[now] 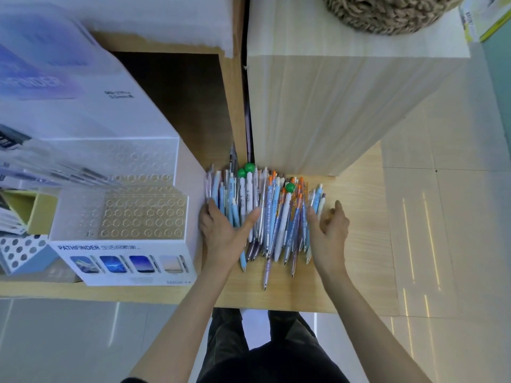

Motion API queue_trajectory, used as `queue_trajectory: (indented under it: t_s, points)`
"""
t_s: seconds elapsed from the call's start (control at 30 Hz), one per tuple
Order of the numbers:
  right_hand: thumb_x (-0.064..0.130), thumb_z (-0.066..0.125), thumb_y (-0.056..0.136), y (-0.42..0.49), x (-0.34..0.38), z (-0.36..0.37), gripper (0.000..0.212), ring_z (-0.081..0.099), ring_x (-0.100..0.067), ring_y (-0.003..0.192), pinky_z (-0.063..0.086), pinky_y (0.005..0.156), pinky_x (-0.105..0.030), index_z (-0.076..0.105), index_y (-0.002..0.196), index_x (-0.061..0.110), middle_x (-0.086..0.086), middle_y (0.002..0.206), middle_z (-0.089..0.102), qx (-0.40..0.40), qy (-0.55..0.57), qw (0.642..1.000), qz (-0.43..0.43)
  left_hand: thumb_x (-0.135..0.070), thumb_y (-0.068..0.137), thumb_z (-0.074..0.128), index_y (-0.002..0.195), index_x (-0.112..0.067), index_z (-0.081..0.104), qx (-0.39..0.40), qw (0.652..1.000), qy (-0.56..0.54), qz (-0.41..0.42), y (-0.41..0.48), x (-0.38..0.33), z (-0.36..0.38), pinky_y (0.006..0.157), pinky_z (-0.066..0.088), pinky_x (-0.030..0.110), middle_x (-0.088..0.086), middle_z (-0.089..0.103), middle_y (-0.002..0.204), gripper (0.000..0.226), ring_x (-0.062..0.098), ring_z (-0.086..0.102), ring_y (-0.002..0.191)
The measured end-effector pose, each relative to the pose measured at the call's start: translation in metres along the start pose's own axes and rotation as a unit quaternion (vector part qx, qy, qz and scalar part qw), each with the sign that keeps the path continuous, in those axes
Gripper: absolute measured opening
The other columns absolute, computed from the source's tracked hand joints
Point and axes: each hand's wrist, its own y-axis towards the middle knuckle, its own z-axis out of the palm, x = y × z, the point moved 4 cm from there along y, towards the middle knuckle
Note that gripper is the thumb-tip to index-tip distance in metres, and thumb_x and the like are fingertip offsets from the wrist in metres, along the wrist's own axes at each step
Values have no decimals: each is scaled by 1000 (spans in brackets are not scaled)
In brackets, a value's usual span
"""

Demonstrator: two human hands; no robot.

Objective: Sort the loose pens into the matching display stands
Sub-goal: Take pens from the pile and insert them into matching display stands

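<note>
The pale wood-grain counter is giving me little room: its front edge is running near the pen tips, and its right end is stopping not far past my right grip. The tall pale wooden block is walling off the back. The white cardboard display stand with the clear drilled top is closing the left side, so the open room is lying to the right and toward me.

The loose heap of blue, white and orange pens is lying between stand and block, tips pointing at me. My left grip is pressing its left flank just beside the stand, fingers straight, thumb across the barrels, clamping nothing. My right grip is standing apart and empty at the right flank.

If I am squeezing too fast, I judge the barrels may be rolling over the front edge. The long lilac pen jutting nearest it would likely go first.
</note>
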Motion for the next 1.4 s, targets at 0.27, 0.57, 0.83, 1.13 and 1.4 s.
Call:
queue_trajectory:
  t_s: [0.27, 0.57, 0.83, 1.13, 1.4]
  points:
    - [72, 44, 82, 11, 15, 51, 86, 22, -30, 131, 23, 111, -44, 23, 150, 23, -13, 148, 26, -17, -130, 989, -65, -79, 65, 52, 148, -16, 15, -52, 998, 44, -12, 18, -2, 14, 116, 14, 46, 16, 18, 146, 111, 33, 10, 138]
    - [64, 33, 88, -13, 18, 70, 77, 28, -26, 127, 29, 107, -39, 16, 151, 23, -13, 142, 33, -22, -77, 992, -98, -66, 75, 56, 139, -17, 32, -51, 997, -3, 56, 16, 6, 10, 109, 31, 38, 12, 30, 133, 85, 25, 34, 125]
    - [55, 47, 91, -16, 18, 63, 70, 28, -13, 124, 24, 99, -25, 18, 150, 31, -6, 137, 33, 22, -36, 994, -105, -35, 88, 63, 130, -21, 43, -43, 987, -123, 94, 15, -6, -9, 74, 48, 20, -8, 60, 105, 48, 9, 61, 93]
    - [46, 55, 91, -11, 29, 61, 69, 39, 0, 107, 39, 87, -24, 22, 148, 27, 10, 122, 35, -6, -37, 992, -118, -12, 84, 66, 93, -13, 58, 2, 990, -141, 15, 20, -11, -13, 51, 42, 12, -4, 60, 76, 12, 8, 57, 65]
    - [39, 57, 92, 2, 25, 48, 59, 61, -13, 100, 49, 78, -30, 30, 141, 19, 2, 117, 61, -25, 25, 995, -96, -11, 85, 61, 80, -12, 59, 30, 976, -212, -32, 12, -8, -19, 53, 48, 25, 2, 56, 62, 5, 12, 53, 54]
